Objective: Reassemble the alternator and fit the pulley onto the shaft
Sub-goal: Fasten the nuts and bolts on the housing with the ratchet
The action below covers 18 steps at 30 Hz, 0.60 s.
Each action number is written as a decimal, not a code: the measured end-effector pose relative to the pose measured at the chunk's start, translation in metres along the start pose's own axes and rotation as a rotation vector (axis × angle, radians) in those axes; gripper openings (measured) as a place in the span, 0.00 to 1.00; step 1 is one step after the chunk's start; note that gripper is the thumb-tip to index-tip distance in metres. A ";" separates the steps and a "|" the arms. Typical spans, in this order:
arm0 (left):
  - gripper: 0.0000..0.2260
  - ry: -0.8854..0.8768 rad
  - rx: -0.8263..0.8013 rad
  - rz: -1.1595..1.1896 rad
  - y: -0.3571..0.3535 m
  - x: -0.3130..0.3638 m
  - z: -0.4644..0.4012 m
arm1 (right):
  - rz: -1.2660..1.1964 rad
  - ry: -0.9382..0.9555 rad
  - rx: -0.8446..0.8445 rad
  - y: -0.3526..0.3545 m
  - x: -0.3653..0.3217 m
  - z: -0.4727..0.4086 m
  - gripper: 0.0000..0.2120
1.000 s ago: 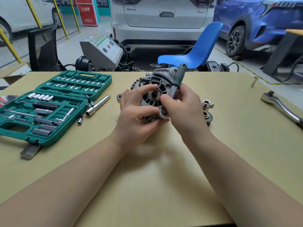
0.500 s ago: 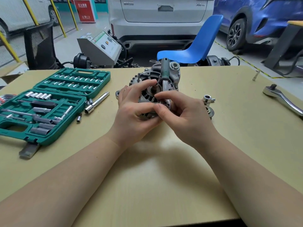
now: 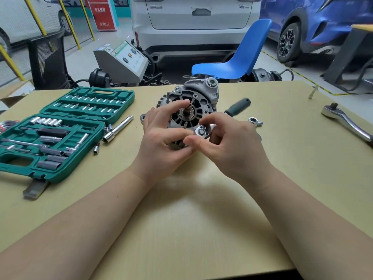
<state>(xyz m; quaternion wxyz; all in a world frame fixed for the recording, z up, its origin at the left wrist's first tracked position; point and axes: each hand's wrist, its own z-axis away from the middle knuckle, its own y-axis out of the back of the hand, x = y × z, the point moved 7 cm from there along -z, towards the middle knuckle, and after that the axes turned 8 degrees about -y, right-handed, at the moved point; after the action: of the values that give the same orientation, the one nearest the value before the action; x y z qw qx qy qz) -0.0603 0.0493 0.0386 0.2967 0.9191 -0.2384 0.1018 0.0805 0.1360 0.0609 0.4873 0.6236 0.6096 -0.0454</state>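
Note:
The grey alternator (image 3: pixel 198 98) stands on edge at the middle of the table, its bare shaft (image 3: pixel 188 107) pointing toward me. My left hand (image 3: pixel 161 138) grips its left and lower side, thumb near the shaft. My right hand (image 3: pixel 230 142) is curled at its lower right, thumb and forefinger around the round mounting ear (image 3: pixel 202 131). A dark-handled screwdriver (image 3: pixel 239 107) sticks out tilted to the right from behind those fingers, blurred; its shaft is hidden. Only a sliver of the pulley (image 3: pixel 260 137) shows behind my right hand.
An open green socket case (image 3: pixel 113 98) fills the table's left side, with a chrome extension bar (image 3: pixel 118 129) and small bits beside it. A small chrome fitting (image 3: pixel 254 120) lies right of the alternator, a ratchet (image 3: pixel 347 124) at far right. A blue chair (image 3: pixel 238 57) stands behind.
The screwdriver has swung from upright over the alternator's face down to the right. My right fingers have shifted to the lower mounting ear. My left hand keeps its grip.

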 end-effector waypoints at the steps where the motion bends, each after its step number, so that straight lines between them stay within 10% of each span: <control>1: 0.06 0.003 -0.005 0.004 0.000 0.000 0.000 | 0.069 0.046 -0.034 0.003 -0.002 0.000 0.17; 10: 0.07 -0.002 -0.023 -0.008 -0.001 -0.003 0.000 | 0.438 0.397 -0.015 0.021 -0.019 -0.002 0.13; 18: 0.07 0.069 0.052 0.028 0.000 -0.003 0.002 | 0.315 0.216 -0.049 0.012 -0.009 0.001 0.18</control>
<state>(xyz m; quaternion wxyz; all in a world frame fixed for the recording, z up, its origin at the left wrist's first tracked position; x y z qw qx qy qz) -0.0632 0.0491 0.0354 0.2795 0.9190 -0.2380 0.1439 0.0881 0.1318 0.0726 0.4353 0.7005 0.5540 0.1133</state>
